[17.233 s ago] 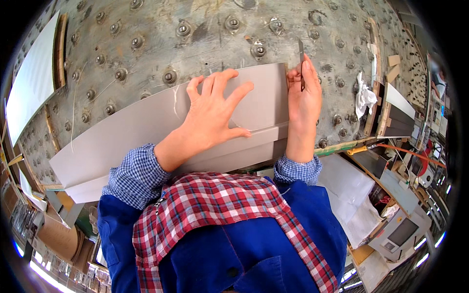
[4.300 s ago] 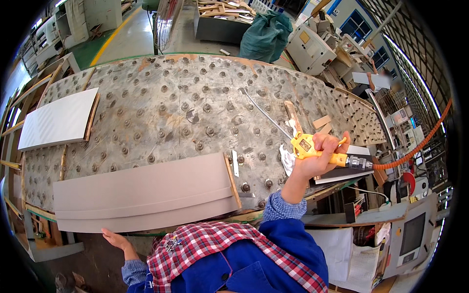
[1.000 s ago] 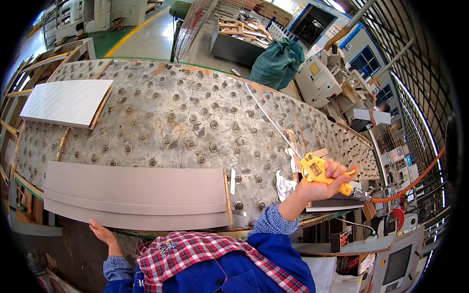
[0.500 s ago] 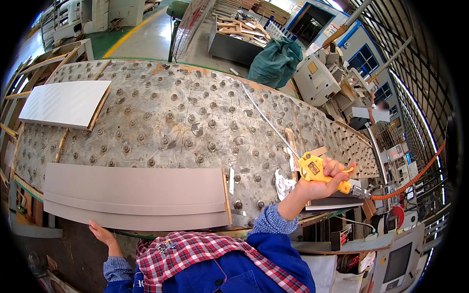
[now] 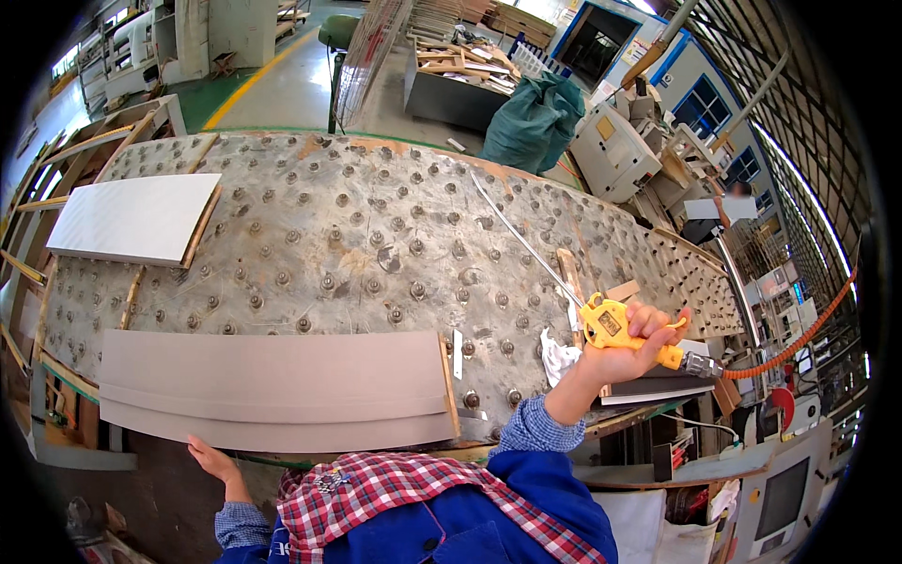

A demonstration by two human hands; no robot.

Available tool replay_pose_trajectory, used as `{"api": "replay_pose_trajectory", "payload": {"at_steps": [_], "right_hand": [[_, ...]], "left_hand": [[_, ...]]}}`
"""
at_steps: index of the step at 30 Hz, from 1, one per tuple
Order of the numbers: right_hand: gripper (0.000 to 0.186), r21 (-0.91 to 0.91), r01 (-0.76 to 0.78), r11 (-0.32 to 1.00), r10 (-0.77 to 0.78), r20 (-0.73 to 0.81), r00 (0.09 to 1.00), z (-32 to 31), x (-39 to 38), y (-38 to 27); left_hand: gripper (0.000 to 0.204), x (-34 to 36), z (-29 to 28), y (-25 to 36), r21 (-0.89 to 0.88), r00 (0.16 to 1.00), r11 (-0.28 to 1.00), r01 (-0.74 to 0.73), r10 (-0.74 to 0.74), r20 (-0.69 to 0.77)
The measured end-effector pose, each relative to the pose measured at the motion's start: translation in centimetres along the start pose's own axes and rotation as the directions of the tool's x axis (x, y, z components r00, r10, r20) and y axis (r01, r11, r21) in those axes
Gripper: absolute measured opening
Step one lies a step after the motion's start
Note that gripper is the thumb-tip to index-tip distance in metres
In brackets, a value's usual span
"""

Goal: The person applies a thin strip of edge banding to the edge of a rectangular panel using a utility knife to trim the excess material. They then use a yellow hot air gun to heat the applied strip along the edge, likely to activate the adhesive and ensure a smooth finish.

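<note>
My right hand (image 5: 631, 336) grips a yellow air blow gun (image 5: 606, 324), whose long thin metal tube (image 5: 520, 238) reaches across the ball-studded metal table (image 5: 376, 188); an orange coiled hose (image 5: 789, 352) trails from it. My left hand (image 5: 211, 459), fingers apart and slightly curled, is at or just below the front edge of a long taupe panel (image 5: 268, 376); I cannot tell whether it touches. The panel lies on the table with a wooden batten at its right end. A narrow white strip (image 5: 457, 355) and a crumpled white cloth (image 5: 556, 359) lie to its right.
A white panel (image 5: 132, 216) rests at left, dark panels (image 5: 658, 385) at right. Beyond stand a green sack (image 5: 526, 127), a bin of wood scraps (image 5: 456, 94) and a machine cabinet (image 5: 606, 150). A person (image 5: 723, 211) holds a white board at far right.
Seventeen seconds ago both hands were on the panel, my right with a thin blade; now it grips the blow gun. In the last second only the view shifts slightly, the scene sitting lower.
</note>
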State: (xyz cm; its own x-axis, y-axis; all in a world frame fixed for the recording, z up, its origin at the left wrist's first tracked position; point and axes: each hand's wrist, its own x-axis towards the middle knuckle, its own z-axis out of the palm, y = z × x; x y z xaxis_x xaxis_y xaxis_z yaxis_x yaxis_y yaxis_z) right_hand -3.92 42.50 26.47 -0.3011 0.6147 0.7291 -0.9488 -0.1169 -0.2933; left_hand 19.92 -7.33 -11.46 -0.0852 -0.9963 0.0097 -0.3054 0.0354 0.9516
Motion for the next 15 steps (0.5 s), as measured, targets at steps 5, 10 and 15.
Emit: {"api": "replay_pose_trajectory", "payload": {"at_steps": [5, 10, 15], "right_hand": [[0.039, 0.003, -0.001, 1.0, 0.001, -0.029, 1.0, -0.17, 0.17, 0.1], [0.038, -0.004, 0.004, 1.0, -0.004, -0.02, 1.0, -0.41, 0.21, 0.21], [0.037, -0.002, -0.005, 1.0, 0.005, -0.026, 1.0, -0.52, 0.31, 0.18]], "left_hand": [[0.061, -0.34, 0.2, 0.44, -0.028, 1.0, 0.999, -0.021, 0.021, -0.005], [0.062, -0.38, 0.03, 0.49, -0.03, 1.0, 1.0, -0.003, 0.003, 0.007], [0.063, -0.17, 0.25, 0.35, -0.032, 1.0, 0.999, 0.01, -0.011, -0.026]]}}
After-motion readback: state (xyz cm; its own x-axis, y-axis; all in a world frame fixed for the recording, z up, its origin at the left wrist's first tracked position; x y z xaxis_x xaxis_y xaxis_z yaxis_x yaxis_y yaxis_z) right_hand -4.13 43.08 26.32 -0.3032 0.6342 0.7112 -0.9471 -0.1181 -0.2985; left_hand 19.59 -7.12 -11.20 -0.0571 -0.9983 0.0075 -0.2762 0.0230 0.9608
